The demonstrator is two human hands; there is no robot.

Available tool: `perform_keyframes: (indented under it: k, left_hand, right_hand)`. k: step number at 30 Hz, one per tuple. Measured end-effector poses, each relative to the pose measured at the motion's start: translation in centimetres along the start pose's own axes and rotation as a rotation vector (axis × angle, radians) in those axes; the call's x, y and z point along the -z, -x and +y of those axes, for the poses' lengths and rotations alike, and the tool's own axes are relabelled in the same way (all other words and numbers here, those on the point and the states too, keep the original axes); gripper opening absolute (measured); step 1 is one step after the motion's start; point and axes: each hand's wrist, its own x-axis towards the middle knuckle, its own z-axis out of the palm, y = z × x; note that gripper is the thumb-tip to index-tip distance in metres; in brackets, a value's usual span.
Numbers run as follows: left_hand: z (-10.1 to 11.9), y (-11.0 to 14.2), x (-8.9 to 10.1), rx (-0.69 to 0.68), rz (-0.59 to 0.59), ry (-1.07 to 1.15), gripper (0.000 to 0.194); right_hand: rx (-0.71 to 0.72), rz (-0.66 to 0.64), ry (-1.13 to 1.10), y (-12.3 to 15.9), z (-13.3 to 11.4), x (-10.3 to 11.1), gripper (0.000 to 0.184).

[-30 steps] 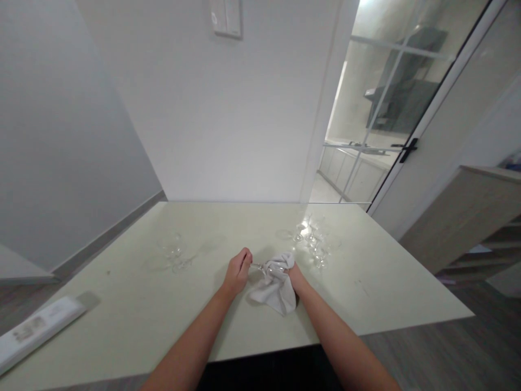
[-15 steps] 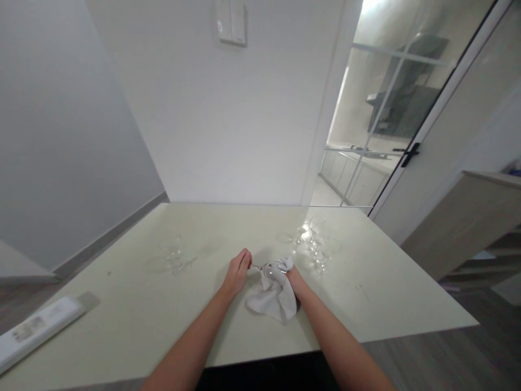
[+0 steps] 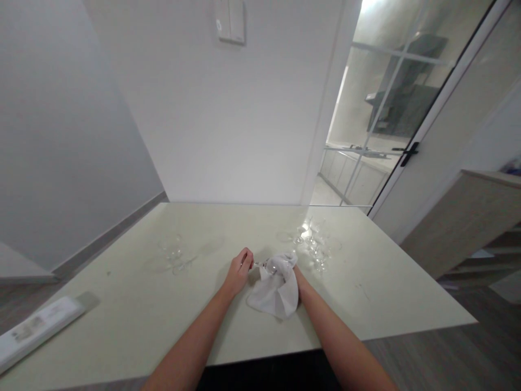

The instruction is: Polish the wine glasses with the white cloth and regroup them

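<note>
My left hand [image 3: 241, 267] is closed around the foot end of a clear stemmed glass [image 3: 257, 264], which points right toward the cloth. A white cloth [image 3: 273, 296] wraps the bowl and hangs down in folds over the table. My right hand [image 3: 300, 276] grips the cloth from the right side, its fingers mostly hidden in the folds. Just beyond it lies a cluster of clear glassware [image 3: 313, 247], with bright glints that blur the single pieces. Farther left, a few more clear glass pieces [image 3: 176, 255] rest apart from my hands.
The pale table [image 3: 142, 315] meets a white wall at its far edge. A white power strip or box [image 3: 38, 328] lies at the left edge. A glass-paned door [image 3: 366, 119] stands at back right, with a wooden shelf unit [image 3: 468, 222] beside it.
The cloth has shifted over the glass bowl and covers more of it now; my right hand has turned slightly with it. My left hand stays nearly in place on the glass.
</note>
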Motion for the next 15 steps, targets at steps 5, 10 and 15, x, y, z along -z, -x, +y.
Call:
perform_keyframes:
  k: [5, 10, 15]
  left_hand:
    - [0.0, -0.4, -0.7, 0.047, 0.155, -0.003, 0.035]
    - [1.1, 0.5, -1.1, 0.031, -0.205, 0.013, 0.032]
    - [2.0, 0.9, -1.2, 0.027, -0.479, 0.044, 0.043]
  right_hand:
    - [-0.173, 0.008, -0.396, 0.5, -0.4, -1.7, 0.054]
    - [0.13, 0.126, -0.341, 0.6, -0.8, -1.8, 0.034]
    - [0.13, 0.235, -0.175, -0.1, 0.9, -0.1, 0.036]
